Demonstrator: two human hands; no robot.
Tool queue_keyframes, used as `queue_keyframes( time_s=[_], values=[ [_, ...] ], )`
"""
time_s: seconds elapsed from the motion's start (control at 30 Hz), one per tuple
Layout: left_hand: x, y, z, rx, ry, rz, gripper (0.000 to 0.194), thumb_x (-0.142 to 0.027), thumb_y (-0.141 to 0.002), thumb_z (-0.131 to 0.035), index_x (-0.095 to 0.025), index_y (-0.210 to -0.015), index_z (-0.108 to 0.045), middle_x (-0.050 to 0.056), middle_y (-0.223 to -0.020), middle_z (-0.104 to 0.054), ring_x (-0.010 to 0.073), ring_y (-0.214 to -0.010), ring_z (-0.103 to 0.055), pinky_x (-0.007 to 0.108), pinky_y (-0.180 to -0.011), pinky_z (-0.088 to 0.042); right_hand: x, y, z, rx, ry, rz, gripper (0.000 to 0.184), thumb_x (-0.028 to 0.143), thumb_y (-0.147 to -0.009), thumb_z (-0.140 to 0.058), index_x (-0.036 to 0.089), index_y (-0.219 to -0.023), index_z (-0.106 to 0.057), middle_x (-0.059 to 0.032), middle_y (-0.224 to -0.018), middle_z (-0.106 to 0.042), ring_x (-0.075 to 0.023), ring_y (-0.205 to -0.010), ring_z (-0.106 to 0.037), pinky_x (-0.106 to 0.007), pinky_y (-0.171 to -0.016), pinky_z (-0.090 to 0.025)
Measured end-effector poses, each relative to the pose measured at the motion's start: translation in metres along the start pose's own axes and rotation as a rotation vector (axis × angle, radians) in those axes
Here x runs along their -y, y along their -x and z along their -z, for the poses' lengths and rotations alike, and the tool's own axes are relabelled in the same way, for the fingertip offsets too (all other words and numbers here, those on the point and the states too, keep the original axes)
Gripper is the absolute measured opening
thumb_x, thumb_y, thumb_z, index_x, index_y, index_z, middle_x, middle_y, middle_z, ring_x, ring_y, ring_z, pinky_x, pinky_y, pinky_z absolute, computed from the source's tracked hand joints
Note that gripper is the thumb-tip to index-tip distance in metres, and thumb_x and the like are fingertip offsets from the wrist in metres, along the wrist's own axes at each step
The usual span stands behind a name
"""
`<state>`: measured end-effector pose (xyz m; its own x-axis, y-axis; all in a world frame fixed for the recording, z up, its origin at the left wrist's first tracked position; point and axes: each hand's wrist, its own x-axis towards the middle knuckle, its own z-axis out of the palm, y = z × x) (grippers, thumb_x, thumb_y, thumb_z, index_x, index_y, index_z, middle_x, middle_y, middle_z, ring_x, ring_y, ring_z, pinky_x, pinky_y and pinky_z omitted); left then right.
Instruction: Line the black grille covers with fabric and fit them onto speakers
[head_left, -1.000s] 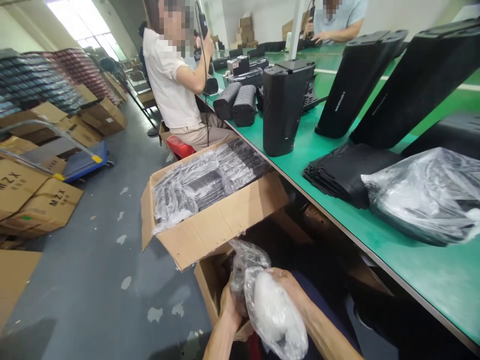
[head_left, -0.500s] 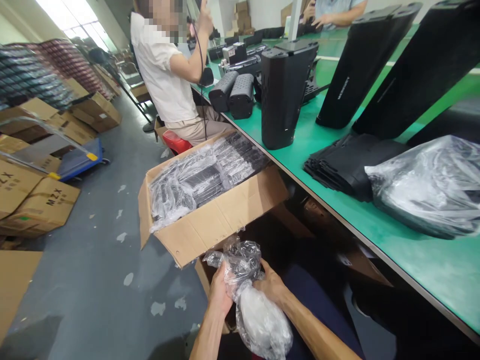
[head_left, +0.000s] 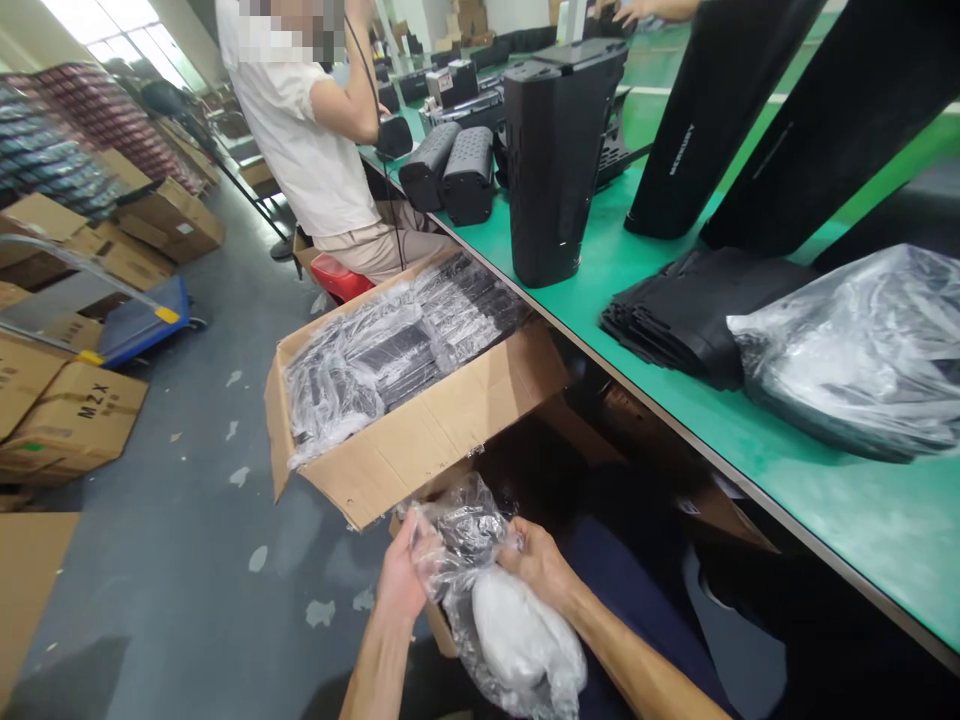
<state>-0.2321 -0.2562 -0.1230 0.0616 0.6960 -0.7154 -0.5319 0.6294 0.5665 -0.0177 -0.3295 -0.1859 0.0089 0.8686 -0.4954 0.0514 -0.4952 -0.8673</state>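
Observation:
Low in the view, both my hands grip a clear plastic bag (head_left: 510, 625) with something white bundled inside. My left hand (head_left: 401, 580) is closed on the bag's crumpled top at the left. My right hand (head_left: 536, 562) pinches the bag's neck from the right. The bag hangs over my lap, just in front of an open cardboard box (head_left: 420, 440) packed with black parts wrapped in plastic film.
A green worktable (head_left: 825, 500) runs along the right with tall black speaker housings (head_left: 555, 150), a stack of black panels (head_left: 690, 310) and a large plastic bag (head_left: 855, 350). A seated person in a white shirt (head_left: 300, 130) works further along. Cardboard boxes (head_left: 75, 420) and a blue trolley (head_left: 142, 320) stand at the left.
The bag has risen slightly and shifted left. My hands have moved up to its crumpled neck, spreading it. The view has tilted down a little.

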Motion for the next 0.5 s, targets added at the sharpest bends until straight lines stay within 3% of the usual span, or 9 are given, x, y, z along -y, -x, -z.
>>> queue_keyframes(
  time_s=[0.1,0.17,0.33,0.5],
  values=[
    [0.018,-0.004,-0.004,-0.036,-0.061,-0.044,0.031,-0.032,-0.076,-0.094,-0.017,-0.094,-0.074,0.002,-0.081,-0.078,0.0161,-0.071,-0.074,0.024,-0.066,-0.058,0.001,0.0,0.0,-0.063,0.036,-0.009,0.024,0.039,-0.103,-0.071,0.015,-0.103,-0.069,-0.0012,-0.095,-0.069,-0.0173,-0.083,-0.068,-0.035,-0.078,-0.06],
    [0.033,-0.009,-0.007,-0.045,-0.097,-0.04,0.035,-0.033,-0.077,-0.093,-0.015,-0.103,-0.077,0.008,-0.091,-0.082,0.0219,-0.083,-0.079,0.028,-0.075,-0.061,0.003,0.001,-0.002,-0.049,0.026,0.001,0.024,0.039,-0.103,-0.071,0.015,-0.105,-0.069,-0.002,-0.098,-0.07,-0.019,-0.088,-0.069,-0.039,-0.084,-0.059],
    [0.062,-0.032,-0.009,-0.083,-0.12,0.021,0.05,-0.056,-0.082,-0.081,-0.011,-0.103,-0.078,0.013,-0.081,-0.08,0.0291,-0.073,-0.079,0.038,-0.07,-0.063,0.007,0.004,-0.009,0.015,-0.172,-0.013,0.023,0.034,-0.099,-0.076,0.017,-0.114,-0.072,-0.0088,-0.133,-0.068,-0.0278,-0.125,-0.063,-0.051,-0.108,-0.052],
    [0.074,-0.036,-0.002,-0.094,-0.18,-0.073,0.026,-0.023,-0.061,-0.086,-0.017,-0.084,-0.074,0.0,-0.064,-0.074,0.02,-0.058,-0.072,0.027,-0.059,-0.057,0.007,-0.01,0.002,0.039,-0.604,-0.247,0.031,0.042,-0.104,-0.069,0.016,-0.122,-0.069,-0.0078,-0.12,-0.071,-0.0225,-0.1,-0.071,-0.042,-0.088,-0.062]
  ],
)
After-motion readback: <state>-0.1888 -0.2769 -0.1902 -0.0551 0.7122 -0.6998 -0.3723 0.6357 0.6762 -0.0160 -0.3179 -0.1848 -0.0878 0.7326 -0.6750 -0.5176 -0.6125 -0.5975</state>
